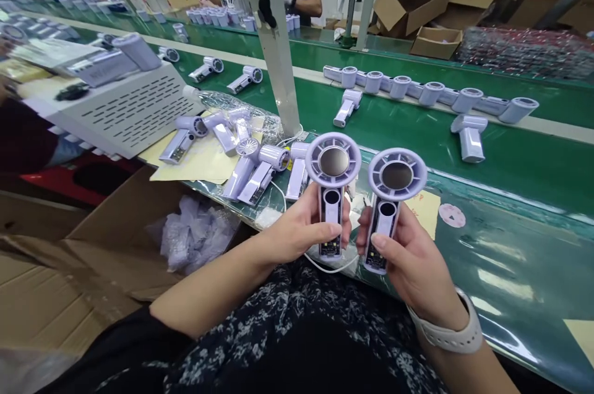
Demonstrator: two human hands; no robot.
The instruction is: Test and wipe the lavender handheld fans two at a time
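My left hand (304, 224) is wrapped round the handle of a lilac handheld fan (333, 159), its thumb lying across the front. A second lilac handheld fan (398, 172) stands upright in my right hand (413, 252), thumb on its handle. Both fans face me with round ringed heads and dark round centres; circuit parts show in the open handle fronts. The two fans are side by side, slightly apart. Just left of my left hand, several more fans (260, 177) lie on the bench, partly on yellow paper (204, 165).
Beyond the bench runs a green conveyor belt (408, 134) carrying several fans. A grey post (278, 54) rises at its near edge. To the left are a slotted metal box (139, 100) and an open carton (125, 214) with plastic-wrapped pieces. People work across the belt.
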